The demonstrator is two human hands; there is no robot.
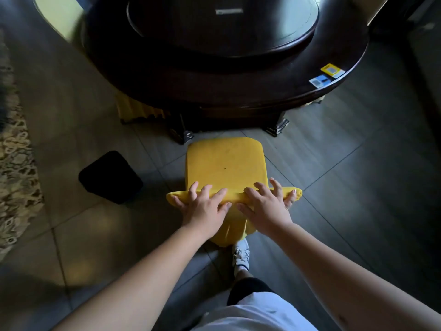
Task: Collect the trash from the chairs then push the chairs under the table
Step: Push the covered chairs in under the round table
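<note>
A yellow upholstered chair point(225, 163) stands on the tiled floor just in front of the round dark wooden table point(238, 91). Its seat is bare, with no trash on it, and its front edge lies just short of the table's rim. My left hand point(202, 206) and my right hand point(267, 204) both grip the top of the chair's backrest, fingers curled over it. A black trash bin point(111, 176) sits on the floor to the chair's left.
A second yellow chair point(140, 112) is tucked under the table at the left. A raised turntable point(222, 22) tops the table, and yellow and blue cards point(327, 75) lie near its right rim. A patterned rug point(16, 168) borders the left.
</note>
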